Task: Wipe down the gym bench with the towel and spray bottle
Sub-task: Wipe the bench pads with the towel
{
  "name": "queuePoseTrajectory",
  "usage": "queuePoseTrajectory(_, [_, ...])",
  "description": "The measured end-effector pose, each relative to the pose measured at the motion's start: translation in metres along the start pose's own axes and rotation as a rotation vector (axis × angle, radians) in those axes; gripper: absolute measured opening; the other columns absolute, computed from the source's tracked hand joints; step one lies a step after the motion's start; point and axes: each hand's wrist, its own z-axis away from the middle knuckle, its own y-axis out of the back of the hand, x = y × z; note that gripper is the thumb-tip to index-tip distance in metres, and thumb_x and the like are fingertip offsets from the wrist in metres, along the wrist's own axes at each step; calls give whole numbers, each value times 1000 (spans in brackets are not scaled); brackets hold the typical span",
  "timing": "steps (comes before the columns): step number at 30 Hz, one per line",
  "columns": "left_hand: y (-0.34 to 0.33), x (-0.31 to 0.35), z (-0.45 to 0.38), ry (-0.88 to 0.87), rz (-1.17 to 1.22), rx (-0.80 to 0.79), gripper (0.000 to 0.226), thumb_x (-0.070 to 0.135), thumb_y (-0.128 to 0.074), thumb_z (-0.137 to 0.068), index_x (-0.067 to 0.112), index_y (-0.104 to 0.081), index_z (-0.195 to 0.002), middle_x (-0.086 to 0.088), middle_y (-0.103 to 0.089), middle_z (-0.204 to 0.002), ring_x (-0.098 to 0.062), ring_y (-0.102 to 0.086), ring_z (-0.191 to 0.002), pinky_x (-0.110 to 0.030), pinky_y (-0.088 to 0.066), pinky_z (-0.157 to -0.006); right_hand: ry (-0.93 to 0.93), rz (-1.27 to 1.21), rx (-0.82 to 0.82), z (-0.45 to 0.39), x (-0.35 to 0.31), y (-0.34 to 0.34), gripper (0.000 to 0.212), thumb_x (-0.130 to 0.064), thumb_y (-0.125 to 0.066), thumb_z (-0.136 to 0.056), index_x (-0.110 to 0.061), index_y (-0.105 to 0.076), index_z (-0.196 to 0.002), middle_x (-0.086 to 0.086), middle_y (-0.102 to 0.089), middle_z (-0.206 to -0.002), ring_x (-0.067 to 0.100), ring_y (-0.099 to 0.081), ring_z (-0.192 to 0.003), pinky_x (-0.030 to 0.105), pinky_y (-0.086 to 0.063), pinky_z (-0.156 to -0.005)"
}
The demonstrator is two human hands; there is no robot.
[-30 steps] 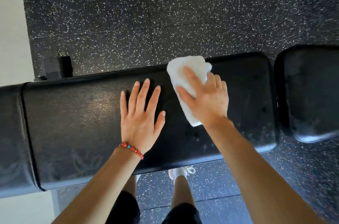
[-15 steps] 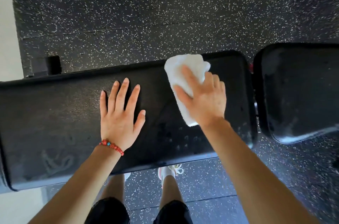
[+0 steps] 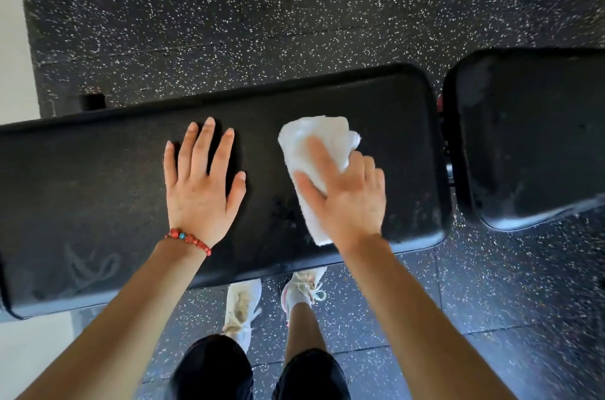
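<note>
The white towel (image 3: pixel 319 150) is being pressed against the black padded surface (image 3: pixel 98 190) near its right end by the right hand (image 3: pixel 347 200), fingers curled over the bunched cloth, probably so that firm wiping pressure is being kept. The left hand (image 3: pixel 201 183) is being laid flat, fingers spread, holding nothing, apparently for support. No spray bottle or container is being shown.

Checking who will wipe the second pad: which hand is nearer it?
Right. The right hand presses the towel near the second pad; the left hand rests farther away.
</note>
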Motion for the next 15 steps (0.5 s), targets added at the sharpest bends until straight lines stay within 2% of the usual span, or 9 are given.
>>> queuePoseTrajectory(2, [4, 0, 9, -3, 18, 25, 51, 31, -41, -91, 8, -42, -136, -19, -38, -143, -37, -29, -133, -52, -16, -111, -17, 49, 29, -2, 28, 3, 46, -53, -48, -83, -24, -66, -114, 13, -51, -69, 28, -49, -60, 32, -36, -54])
queuePoseTrajectory(5, [8, -2, 30, -44, 41, 20, 51, 30, -42, -90, 8, -44, -135, -19, -39, -143, -36, -29, -133, -52, -15, -111, -288, 119, 115, 1, 64, 8, 45, -50, -51, -83, -21, -66, -114, 20, -56, -73, 32, -54, -61, 33, -42, -56])
queuePoseTrajectory(7, [8, -6, 48, -67, 33, -3, 50, 30, -43, -89, 8, -45, -134, -19, -40, -142, -36, -30, -133, -54, -16, -110, -447, 136, 136, 8, 53, 6, 45, -47, -51, -82, -18, -65, -115, 23, -58, -76, 35, -55, -63, 35, -44, -57])
queuePoseTrajectory(8, [7, -7, 55, -74, 30, -15, 50, 30, -42, -89, 8, -45, -134, -19, -40, -142, -36, -30, -132, -55, -18, -110, -465, 137, 146, 11, 39, 4, 46, -46, -50, -83, -18, -65, -115, 23, -58, -77, 35, -55, -63, 35, -44, -57])
queuePoseTrajectory(12, [1, -11, 63, -59, 39, -36, 51, 30, -41, -89, 10, -42, -136, -17, -38, -144, -35, -30, -133, -55, -16, -110, -244, 75, 70, 42, -44, -2, 44, -47, -48, -85, -22, -66, -116, 13, -55, -72, 27, -49, -59, 29, -34, -52])
queuePoseTrajectory(15, [0, -12, 63, -57, 56, -33, 52, 30, -41, -89, 12, -41, -137, -15, -37, -146, -33, -27, -135, -53, -14, -111, -141, 5, 35, 52, -63, 0, 42, -49, -49, -84, -24, -66, -114, 10, -53, -71, 25, -47, -58, 29, -34, -52])
